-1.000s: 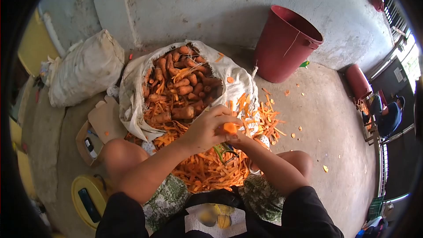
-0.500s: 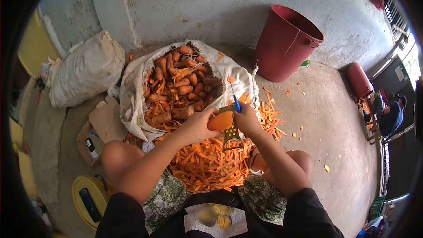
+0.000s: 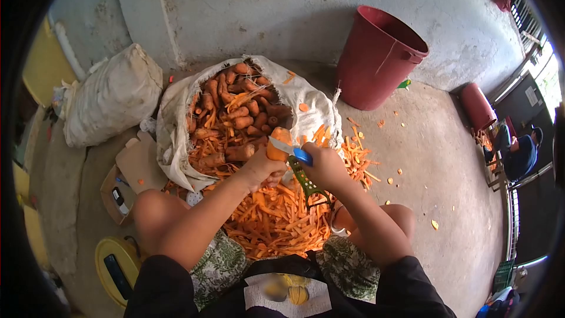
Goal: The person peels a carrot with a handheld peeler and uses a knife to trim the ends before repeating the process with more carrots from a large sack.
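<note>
My left hand (image 3: 263, 169) is closed around the lower part of a peeled carrot (image 3: 279, 136), held upright above the pile. In my right hand (image 3: 325, 168) are a blue-handled knife (image 3: 302, 156) and a green peeler (image 3: 308, 185) with round holes, which hangs below the fingers. The knife's blade points left and lies against the carrot's side near its top. Under both hands spreads a heap of orange carrot peelings (image 3: 276, 224). Just beyond it, an open white sack (image 3: 173, 123) is full of unpeeled carrots (image 3: 241, 112), with peelings among them.
A tall red bin (image 3: 376, 62) stands by the wall. On the left are a stuffed white sack (image 3: 115, 97), an open cardboard box (image 3: 141, 159) and a yellow lid (image 3: 115, 291) with a phone (image 3: 118, 277) on it. Another person (image 3: 521, 153) sits at the far right.
The carrot has turned upright in my left hand. The knife blade has swung from pointing up and away to lying against the carrot. The peeler has tilted.
</note>
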Available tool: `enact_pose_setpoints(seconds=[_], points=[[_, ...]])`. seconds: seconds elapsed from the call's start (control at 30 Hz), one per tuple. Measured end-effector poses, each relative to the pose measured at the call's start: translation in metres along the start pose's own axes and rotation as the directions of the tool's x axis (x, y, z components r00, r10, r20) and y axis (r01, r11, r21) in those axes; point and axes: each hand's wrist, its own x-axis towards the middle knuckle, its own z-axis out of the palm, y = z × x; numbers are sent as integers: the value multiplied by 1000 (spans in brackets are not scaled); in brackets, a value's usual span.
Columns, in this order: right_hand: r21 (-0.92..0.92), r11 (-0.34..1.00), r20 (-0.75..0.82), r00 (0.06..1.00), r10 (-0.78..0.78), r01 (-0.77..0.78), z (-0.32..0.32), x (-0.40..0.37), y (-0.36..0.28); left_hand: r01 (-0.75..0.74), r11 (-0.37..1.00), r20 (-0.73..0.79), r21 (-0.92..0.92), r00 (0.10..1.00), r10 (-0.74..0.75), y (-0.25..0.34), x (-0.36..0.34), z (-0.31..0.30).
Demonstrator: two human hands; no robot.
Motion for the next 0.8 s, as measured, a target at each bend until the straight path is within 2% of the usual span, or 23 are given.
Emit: enact_pose_setpoints(seconds=[0.23,0.3,0.5,0.57,0.73,0.8], points=[[-84,996,64,998,-20,25,-14,0,-6,138,985,135,-106,983,-124,4,-1,1],[-93,996,81,997,-8,15,-16,0,-5,152,988,202,0,968,-149,6,-1,0],[-79,997,128,992,6,5,-9,5,15,187,967,196,173,956,-220,14,-9,9],[-61,998,41,999,-11,13,-4,9,24,187,967,206,172,953,-221,12,-14,15],[11,999,56,998,-40,39,-1,10,28,240,956,300,167,912,-281,14,-11,4],[28,998,85,995,-54,51,0,12,32,248,927,277,280,904,-326,17,-11,2]])
